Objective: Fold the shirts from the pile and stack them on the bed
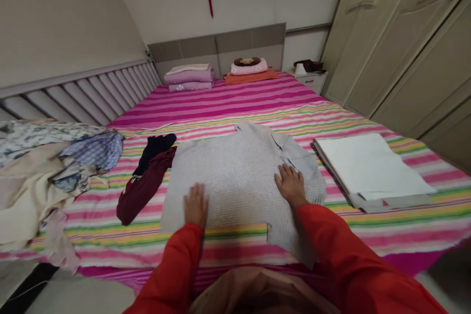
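Observation:
A light grey ribbed short-sleeved top (235, 171) lies spread flat on the striped bed, its hem to the left and its collar to the right. My left hand (196, 206) rests palm down over the lower part of the top, slightly blurred, fingers stretched out. Near the collar, my right hand (290, 184) presses flat on the fabric with its fingers spread. One sleeve of the top reaches toward me beneath my right forearm, which hides part of it. Neither hand grips anything.
Dark maroon and navy garments (149, 181) lie left of the top. A heap of mixed clothes (55, 167) covers the far left. To the right sits a stack of folded cloths (371, 167), white uppermost. Folded bedding (189, 77) and a pink pillow (249, 66) stand by the headboard (217, 49).

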A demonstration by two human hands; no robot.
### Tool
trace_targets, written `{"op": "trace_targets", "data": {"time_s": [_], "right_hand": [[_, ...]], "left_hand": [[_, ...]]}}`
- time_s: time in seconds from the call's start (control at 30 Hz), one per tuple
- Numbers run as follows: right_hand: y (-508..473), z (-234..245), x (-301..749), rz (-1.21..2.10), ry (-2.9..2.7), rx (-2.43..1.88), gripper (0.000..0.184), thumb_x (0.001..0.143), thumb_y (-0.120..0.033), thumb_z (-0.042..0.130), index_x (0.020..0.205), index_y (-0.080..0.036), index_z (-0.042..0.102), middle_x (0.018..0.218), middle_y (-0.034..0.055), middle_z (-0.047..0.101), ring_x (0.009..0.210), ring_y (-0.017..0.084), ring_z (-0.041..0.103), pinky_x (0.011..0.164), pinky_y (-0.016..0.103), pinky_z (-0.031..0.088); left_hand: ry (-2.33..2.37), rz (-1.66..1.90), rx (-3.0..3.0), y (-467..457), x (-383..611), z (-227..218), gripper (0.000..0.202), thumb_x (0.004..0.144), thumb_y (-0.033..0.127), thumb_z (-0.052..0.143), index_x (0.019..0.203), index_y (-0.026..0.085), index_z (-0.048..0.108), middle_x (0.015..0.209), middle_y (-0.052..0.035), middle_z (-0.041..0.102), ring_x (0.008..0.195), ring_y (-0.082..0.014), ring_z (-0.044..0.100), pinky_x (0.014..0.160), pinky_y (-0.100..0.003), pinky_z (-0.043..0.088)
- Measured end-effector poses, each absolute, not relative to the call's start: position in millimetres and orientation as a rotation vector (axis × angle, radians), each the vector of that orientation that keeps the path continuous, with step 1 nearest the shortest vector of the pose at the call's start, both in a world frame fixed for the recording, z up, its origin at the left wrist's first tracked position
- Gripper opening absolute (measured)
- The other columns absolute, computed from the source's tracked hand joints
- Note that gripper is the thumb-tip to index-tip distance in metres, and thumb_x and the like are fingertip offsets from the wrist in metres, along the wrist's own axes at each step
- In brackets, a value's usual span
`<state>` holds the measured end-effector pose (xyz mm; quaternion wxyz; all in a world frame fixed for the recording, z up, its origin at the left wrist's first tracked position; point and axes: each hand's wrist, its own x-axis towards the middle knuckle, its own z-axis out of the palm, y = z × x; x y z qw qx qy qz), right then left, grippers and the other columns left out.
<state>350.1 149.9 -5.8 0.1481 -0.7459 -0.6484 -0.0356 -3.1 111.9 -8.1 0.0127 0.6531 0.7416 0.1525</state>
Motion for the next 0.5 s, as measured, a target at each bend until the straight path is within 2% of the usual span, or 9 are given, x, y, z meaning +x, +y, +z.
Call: {"op": "trace_targets", "data": {"time_s": [0.07,0.13,0.27,0.33,0.4,0.5], "right_hand": [[149,-6,351,-0.099,-1.883,-2.146,0.052,0.097,-0.038,0.03,0.142,-0.017,0.048,0.149,0.0111,0.047,0.136,0.028,0.038,0.108,0.049,0.027],[149,-8,352,-0.082,-1.9,-2.145,0.053,0.098,-0.038,0.029,0.143,-0.017,0.047,0.15,0.011,0.045,0.137,0.028,0.037,0.109,0.05,0.027],[150,-9,354,-0.023,-1.901,-2.161,0.055,0.098,-0.039,0.027,0.144,-0.016,0.045,0.152,0.011,0.043,0.139,0.028,0.034,0.11,0.051,0.026],[151,-5,355,0.014,-1.903,-2.171,0.054,0.098,-0.038,0.027,0.145,-0.017,0.043,0.152,0.011,0.042,0.141,0.028,0.033,0.11,0.052,0.025],[153,1,354,0.076,-1.896,-2.201,0.054,0.098,-0.037,0.028,0.146,-0.018,0.042,0.153,0.0113,0.04,0.142,0.027,0.032,0.111,0.052,0.025],[148,13,337,0.18,-1.821,-2.269,0.054,0.098,-0.035,0.029,0.147,-0.015,0.04,0.155,0.0128,0.036,0.144,0.028,0.029,0.113,0.053,0.023]], "left_hand": [[2.17,0.366,2.193,103,10,-15,0.05,0.096,0.033,0.033,0.144,0.025,0.046,0.154,-0.007,0.04,0.145,-0.0265,0.029,0.117,-0.05,0.022],[2.322,0.35,2.076,98,3,-14,0.051,0.096,0.033,0.033,0.144,0.024,0.046,0.154,-0.0064,0.04,0.144,-0.0289,0.029,0.117,-0.051,0.023],[2.668,0.493,1.677,90,-48,-2,0.053,0.095,0.03,0.03,0.144,0.017,0.045,0.152,-0.0109,0.042,0.143,-0.0318,0.03,0.114,-0.053,0.026],[2.669,0.598,1.613,83,-71,1,0.054,0.093,0.028,0.03,0.142,0.01,0.045,0.148,-0.0175,0.046,0.138,-0.0321,0.037,0.111,-0.051,0.033],[2.66,0.69,1.536,74,-83,1,0.057,0.092,0.034,0.032,0.138,0.003,0.046,0.136,-0.0246,0.054,0.129,-0.0339,0.047,0.106,-0.049,0.039],[2.689,0.78,1.341,64,-91,-6,0.07,0.086,0.056,0.04,0.129,0.002,0.052,0.114,-0.0258,0.063,0.11,-0.0377,0.059,0.094,-0.051,0.047]]}}
